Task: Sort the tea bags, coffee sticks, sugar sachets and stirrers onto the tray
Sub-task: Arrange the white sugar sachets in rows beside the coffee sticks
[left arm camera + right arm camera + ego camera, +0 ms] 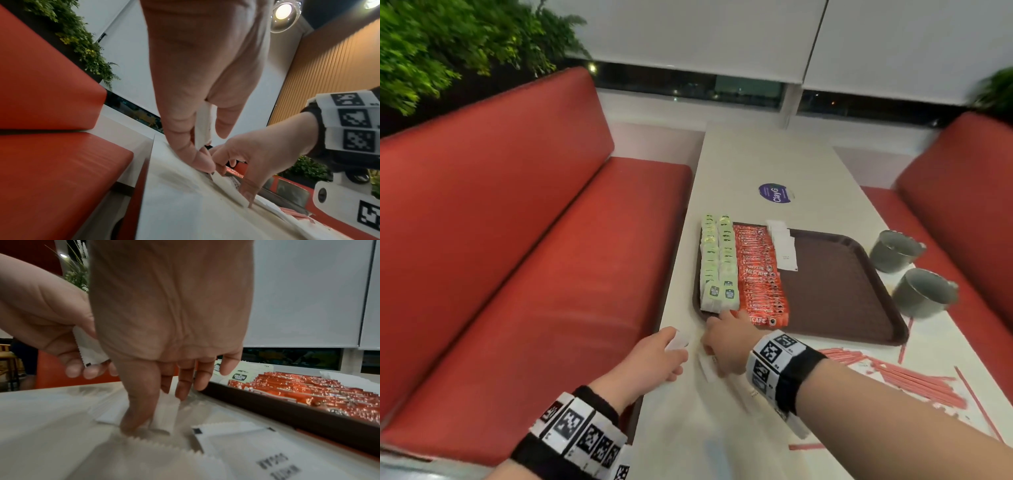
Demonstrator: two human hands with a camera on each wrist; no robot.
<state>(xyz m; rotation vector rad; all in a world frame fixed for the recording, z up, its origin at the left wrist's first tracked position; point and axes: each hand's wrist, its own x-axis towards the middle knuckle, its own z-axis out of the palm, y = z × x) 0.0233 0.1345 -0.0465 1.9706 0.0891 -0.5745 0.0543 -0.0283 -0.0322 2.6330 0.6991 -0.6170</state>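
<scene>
A brown tray (835, 291) on the white table carries two columns of green tea bags (717, 263), a row of orange coffee sticks (760, 274) and a few white sugar sachets (784, 250) at its far side. My left hand (676, 344) hovers at the table's left edge and holds white sugar sachets (202, 125) between thumb and fingers. Just right of it, in front of the tray's near left corner, my right hand (710, 347) pinches one sugar sachet (164, 413) that stands tilted on the table. More loose sachets (236, 443) lie under and beside that hand. Pink stirrers (900, 373) lie scattered to the right.
Two grey cups (893, 250) (924, 291) stand on the table right of the tray. A round purple sticker (775, 193) sits beyond the tray. Red bench seats (534, 274) flank the table on both sides. The tray's right half is bare.
</scene>
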